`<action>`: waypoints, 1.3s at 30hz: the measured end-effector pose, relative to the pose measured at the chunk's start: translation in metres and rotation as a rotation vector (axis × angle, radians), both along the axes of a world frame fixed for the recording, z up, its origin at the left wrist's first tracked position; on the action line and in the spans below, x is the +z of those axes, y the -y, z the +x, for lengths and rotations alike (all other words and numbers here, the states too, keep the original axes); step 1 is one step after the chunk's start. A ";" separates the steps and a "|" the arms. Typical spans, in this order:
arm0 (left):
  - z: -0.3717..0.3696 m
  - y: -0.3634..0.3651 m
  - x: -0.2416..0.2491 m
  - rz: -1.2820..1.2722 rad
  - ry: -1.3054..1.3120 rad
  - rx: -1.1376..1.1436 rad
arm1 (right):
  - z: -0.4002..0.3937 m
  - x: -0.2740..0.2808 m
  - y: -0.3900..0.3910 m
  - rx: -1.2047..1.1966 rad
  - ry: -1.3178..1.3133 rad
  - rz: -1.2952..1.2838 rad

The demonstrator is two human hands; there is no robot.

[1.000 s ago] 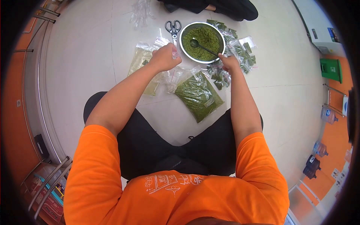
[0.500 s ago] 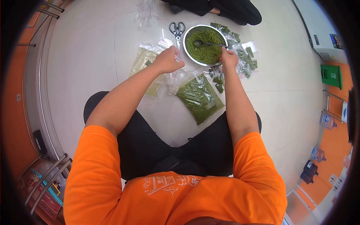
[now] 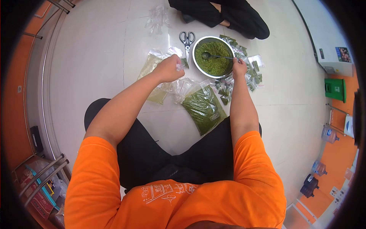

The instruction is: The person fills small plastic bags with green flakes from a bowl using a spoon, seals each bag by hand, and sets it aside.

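Observation:
My left hand is closed on a small clear plastic bag, partly hidden by the fingers. It is above a large clear bag of pale contents. My right hand grips the handle end of a dark spoon at the bowl's right rim. The spoon's head rests on chopped green stuff in a round metal bowl. A small green packet lies just right of my left hand. Nearer to me is a large clear bag of green contents.
Dark-handled scissors lie left of the bowl. Several small green-filled packets are scattered right of it. Loose clear plastic bags lie farther off. Another person's dark-trousered leg is beyond the bowl.
The camera view has tilted, so the floor things appear lower. My left hand has shifted slightly left, uncovering a small green packet beside the scissors. My right hand stays on the spoon.

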State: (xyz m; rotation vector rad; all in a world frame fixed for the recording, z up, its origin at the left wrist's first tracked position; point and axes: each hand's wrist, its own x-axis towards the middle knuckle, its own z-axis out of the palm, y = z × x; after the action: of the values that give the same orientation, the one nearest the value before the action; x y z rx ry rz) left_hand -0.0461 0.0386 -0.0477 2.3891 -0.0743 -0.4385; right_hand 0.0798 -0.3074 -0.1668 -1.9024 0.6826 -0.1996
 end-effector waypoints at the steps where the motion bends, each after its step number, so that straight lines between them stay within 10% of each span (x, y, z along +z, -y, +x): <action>1: -0.001 -0.002 0.000 -0.002 0.004 -0.002 | 0.001 -0.004 0.000 0.011 0.020 0.007; 8: -0.003 -0.005 -0.003 -0.037 0.006 0.009 | -0.002 0.019 -0.029 0.200 0.184 0.375; 25: 0.008 0.035 -0.019 -0.040 0.007 -0.076 | -0.034 0.093 -0.023 0.460 0.315 -0.524; 36: 0.009 0.037 -0.010 -0.005 0.019 -0.078 | -0.043 0.065 -0.035 0.494 0.157 -0.368; 39: 0.009 0.035 -0.011 0.001 0.026 -0.070 | -0.039 0.049 -0.039 0.311 0.132 0.029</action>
State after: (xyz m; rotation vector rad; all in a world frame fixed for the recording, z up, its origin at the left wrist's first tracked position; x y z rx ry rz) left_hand -0.0373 0.0033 -0.0584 2.3987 -0.1702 -0.4407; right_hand 0.0406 -0.2681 -0.1174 -1.9209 0.2941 -0.1146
